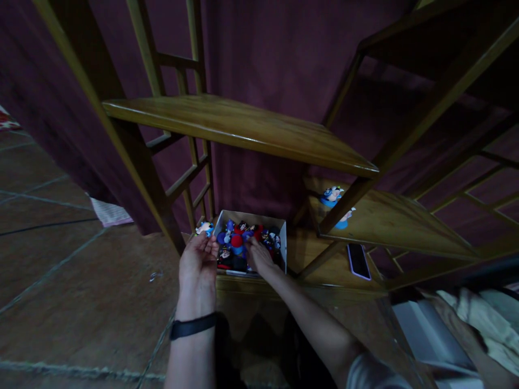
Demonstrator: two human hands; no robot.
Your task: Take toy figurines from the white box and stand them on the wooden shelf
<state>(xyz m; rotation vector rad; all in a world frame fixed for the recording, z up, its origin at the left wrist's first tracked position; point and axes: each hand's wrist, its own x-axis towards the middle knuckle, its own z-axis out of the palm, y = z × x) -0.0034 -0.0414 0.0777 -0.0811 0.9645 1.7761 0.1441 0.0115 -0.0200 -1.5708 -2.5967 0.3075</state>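
Observation:
My left hand, a dark band on its wrist, is raised at the left side of an open cardboard box. Its fingers are curled at a small blue and white toy figurine, which looks pinched at the fingertips. Inside the box lie several small figurines in red, blue, purple and black. My right hand reaches into the box from the right, fingers closed and pointing down among the figurines. What its fingertips grip is hidden.
Above the box runs a wooden shelf board. On a board to the right stand a blue-based figurine and another figurine, partly behind a post. A phone lies lower right. Another person's arm is near a white box.

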